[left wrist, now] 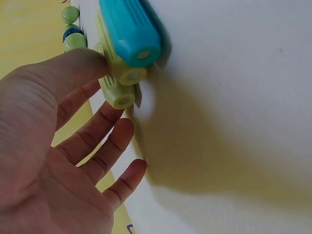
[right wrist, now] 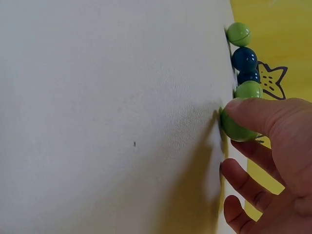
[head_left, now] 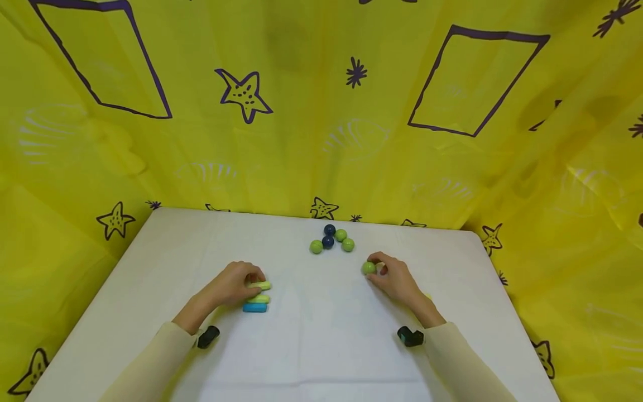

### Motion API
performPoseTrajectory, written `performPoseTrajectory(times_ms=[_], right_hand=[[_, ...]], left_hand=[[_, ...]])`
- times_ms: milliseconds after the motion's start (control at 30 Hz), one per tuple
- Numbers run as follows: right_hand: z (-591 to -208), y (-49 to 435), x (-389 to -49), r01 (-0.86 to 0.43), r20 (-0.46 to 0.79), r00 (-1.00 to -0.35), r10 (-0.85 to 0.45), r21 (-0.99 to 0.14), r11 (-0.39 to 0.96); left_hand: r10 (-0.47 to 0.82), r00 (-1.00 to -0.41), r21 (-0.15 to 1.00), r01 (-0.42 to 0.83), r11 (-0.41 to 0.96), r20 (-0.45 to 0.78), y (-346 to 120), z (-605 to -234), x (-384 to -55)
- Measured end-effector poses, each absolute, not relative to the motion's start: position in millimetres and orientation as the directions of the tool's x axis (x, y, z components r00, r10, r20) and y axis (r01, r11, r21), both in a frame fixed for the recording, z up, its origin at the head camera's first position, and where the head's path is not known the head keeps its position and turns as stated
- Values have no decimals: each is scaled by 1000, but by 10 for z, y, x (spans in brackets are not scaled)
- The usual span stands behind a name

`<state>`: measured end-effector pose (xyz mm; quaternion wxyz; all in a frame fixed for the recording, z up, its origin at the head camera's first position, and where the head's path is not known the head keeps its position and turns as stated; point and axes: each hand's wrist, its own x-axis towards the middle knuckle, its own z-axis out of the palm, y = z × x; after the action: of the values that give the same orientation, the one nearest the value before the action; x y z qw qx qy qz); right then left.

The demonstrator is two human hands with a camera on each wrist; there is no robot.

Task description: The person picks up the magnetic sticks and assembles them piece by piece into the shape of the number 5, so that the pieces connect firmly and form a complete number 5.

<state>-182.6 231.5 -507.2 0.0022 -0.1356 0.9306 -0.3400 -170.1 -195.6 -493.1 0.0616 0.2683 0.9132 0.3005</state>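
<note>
My left hand (head_left: pixel 235 283) pinches a yellow-green ridged rod (head_left: pixel 263 285) between thumb and fingers at the left of the table. Just nearer to me, a second yellow-green rod (head_left: pixel 259 299) lies side by side with a blue rod (head_left: pixel 255 307). In the left wrist view, the blue rod (left wrist: pixel 131 34) and both yellow-green ones show round, metal-looking spots on their ends. Over on the right, my right hand (head_left: pixel 397 277) holds a green ball (head_left: pixel 369 268) between thumb and index finger. The right wrist view shows the thumb across this ball (right wrist: pixel 236 124), the other fingers loosely bent.
Toward the table's back sits a cluster of green balls (head_left: pixel 316 247) and dark blue balls (head_left: pixel 328 242). A yellow piece (head_left: pixel 428 296) peeks out behind my right wrist. Yellow patterned cloth (head_left: pixel 301 139) surrounds the white table (head_left: pixel 321 346) at the back and sides.
</note>
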Motion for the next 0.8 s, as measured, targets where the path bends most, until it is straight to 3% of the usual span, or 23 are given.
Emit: performPoseTrajectory(times_ms=[267, 800], right_hand=[[-5039, 2254, -1739, -207, 30, -966, -255, -681, 702], [-5104, 2113, -1677, -276, 61, -941, -332, -703, 655]], left_hand=[[533, -843, 618, 457, 640, 73, -1881, -4948, -1733], [533, -841, 630, 464, 623, 92, -1400, -4948, -1807]])
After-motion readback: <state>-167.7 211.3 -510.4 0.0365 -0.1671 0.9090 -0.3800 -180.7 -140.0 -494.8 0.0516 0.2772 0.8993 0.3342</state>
